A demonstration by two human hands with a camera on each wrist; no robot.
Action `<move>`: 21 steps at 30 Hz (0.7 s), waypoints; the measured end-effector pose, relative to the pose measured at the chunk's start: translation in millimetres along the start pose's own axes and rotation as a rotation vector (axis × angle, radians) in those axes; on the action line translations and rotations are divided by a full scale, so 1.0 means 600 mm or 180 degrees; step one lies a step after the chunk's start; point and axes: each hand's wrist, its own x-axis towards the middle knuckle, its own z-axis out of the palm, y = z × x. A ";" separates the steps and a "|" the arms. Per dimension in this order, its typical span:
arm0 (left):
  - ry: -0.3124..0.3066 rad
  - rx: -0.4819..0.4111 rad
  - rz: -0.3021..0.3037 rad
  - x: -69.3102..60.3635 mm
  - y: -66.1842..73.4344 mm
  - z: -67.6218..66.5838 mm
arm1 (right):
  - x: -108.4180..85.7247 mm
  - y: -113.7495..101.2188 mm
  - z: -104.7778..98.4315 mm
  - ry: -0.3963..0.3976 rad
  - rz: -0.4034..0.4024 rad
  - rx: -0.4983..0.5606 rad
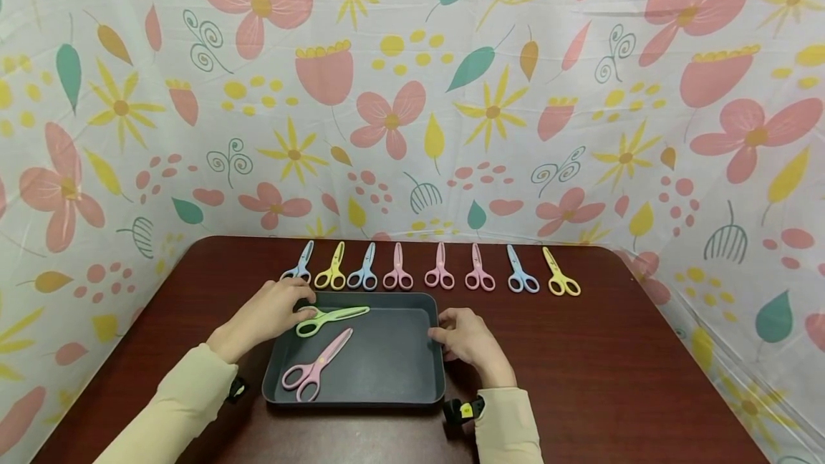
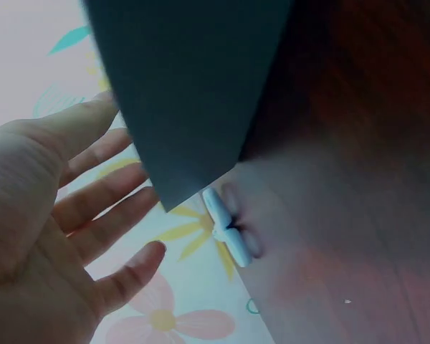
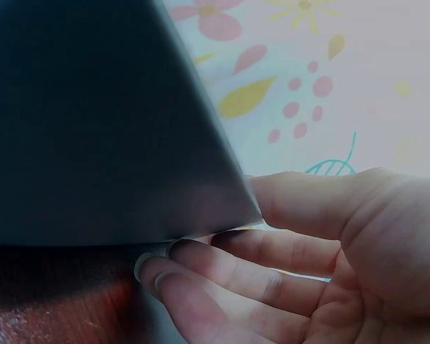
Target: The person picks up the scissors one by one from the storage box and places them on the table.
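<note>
A dark grey rectangular tray [image 1: 393, 364] is between both hands on the brown table. In it lie green scissors [image 1: 334, 316] near the back left corner and pink scissors [image 1: 322, 361] at the left front. My left hand [image 1: 276, 310] holds the tray's back left corner, thumb over the rim beside the green handles, fingers outside. With my right hand [image 1: 469, 339] I grip the right wall, thumb on the rim. The right wrist view shows those fingers [image 3: 251, 279] low against its outer side and underside. Whether the tray touches the table is unclear.
Behind the tray, a row of scissors runs along the table's far edge, from blue scissors [image 1: 303, 263] at left through pink scissors [image 1: 440, 267] to yellow scissors [image 1: 559, 274] at right. A flower-patterned cloth [image 1: 412, 92] hangs behind the table [image 1: 580, 378].
</note>
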 end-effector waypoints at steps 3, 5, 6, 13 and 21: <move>0.0170 0.0103 0.0183 -0.002 -0.003 0.006 | -0.001 -0.001 0.000 0.0000 0.0011 0.0020; 0.0250 0.0150 0.0267 -0.003 -0.005 0.009 | -0.002 -0.003 0.000 0.0010 0.0014 0.0026; 0.0253 0.0127 0.0290 -0.003 -0.006 0.010 | -0.002 -0.003 0.000 0.0012 0.0009 0.0023; 0.0022 -0.0144 0.0329 -0.008 -0.013 0.019 | -0.002 -0.001 -0.001 0.0015 0.0000 0.0011; -0.0233 -0.0076 0.0369 -0.006 -0.019 0.034 | -0.002 0.000 -0.003 0.0002 -0.0011 -0.0016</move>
